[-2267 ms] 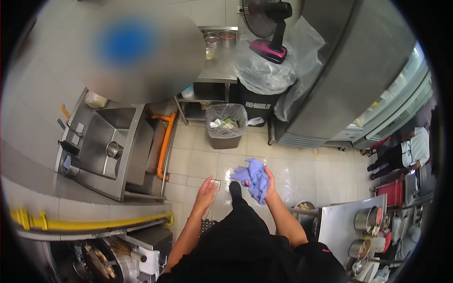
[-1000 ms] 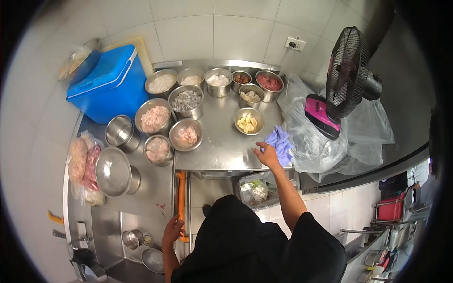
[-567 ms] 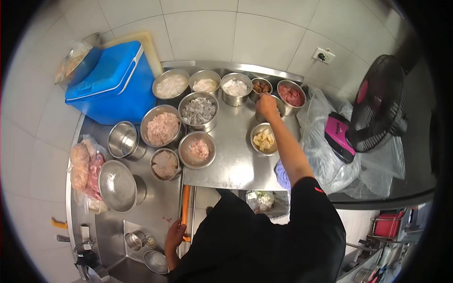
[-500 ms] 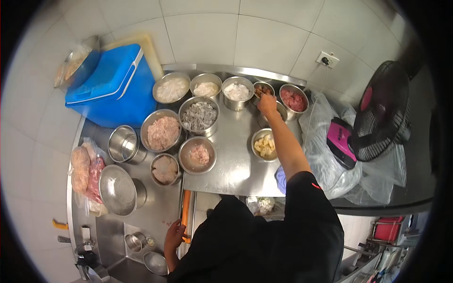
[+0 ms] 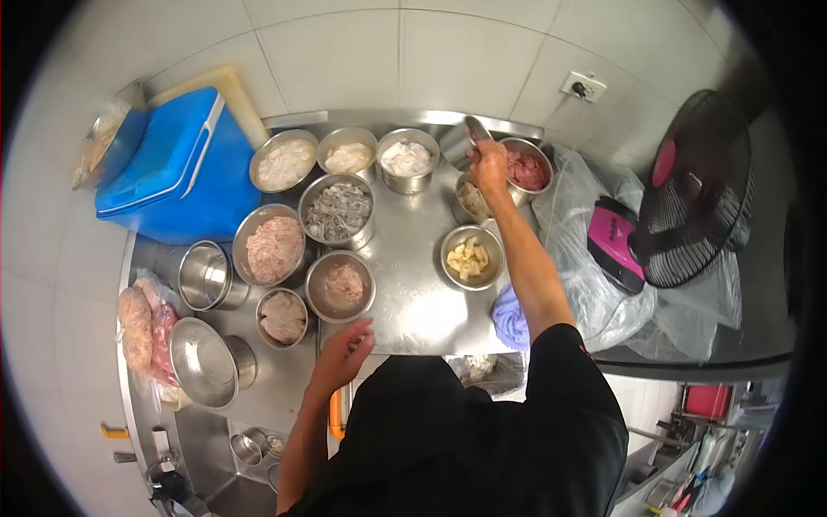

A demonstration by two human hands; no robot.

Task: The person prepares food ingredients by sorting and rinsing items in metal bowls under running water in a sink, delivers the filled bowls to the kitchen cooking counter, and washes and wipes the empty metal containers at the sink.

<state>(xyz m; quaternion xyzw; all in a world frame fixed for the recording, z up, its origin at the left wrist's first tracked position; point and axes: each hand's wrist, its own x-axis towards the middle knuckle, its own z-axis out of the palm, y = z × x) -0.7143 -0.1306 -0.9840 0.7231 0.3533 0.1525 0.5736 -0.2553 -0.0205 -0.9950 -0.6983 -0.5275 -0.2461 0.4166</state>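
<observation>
My right hand (image 5: 490,169) grips a small stainless steel pot (image 5: 457,145) by its rim at the back of the counter. The pot is tilted and its contents are hidden. Just right of it stands a pot of red meat pieces (image 5: 526,171). Below my hand, partly covered by my wrist, is a pot with pale food (image 5: 473,201). A bowl of yellowish pieces (image 5: 467,258) sits nearer me. My left hand (image 5: 343,351) hovers empty at the counter's front edge, fingers loosely apart, just below a bowl of pinkish minced meat (image 5: 345,289).
Several steel pots of raw food cover the counter's left half, including grey pieces (image 5: 339,212). A blue cooler (image 5: 168,168) stands at the back left. On the right are a fan (image 5: 696,189), plastic sheeting (image 5: 573,258) and a purple cloth (image 5: 511,319). A sink (image 5: 202,448) lies lower left.
My right hand has tilted the small pot, which stood upright with dark brown food inside. My left hand has risen from beside the orange bar to the counter edge. The view has shifted slightly.
</observation>
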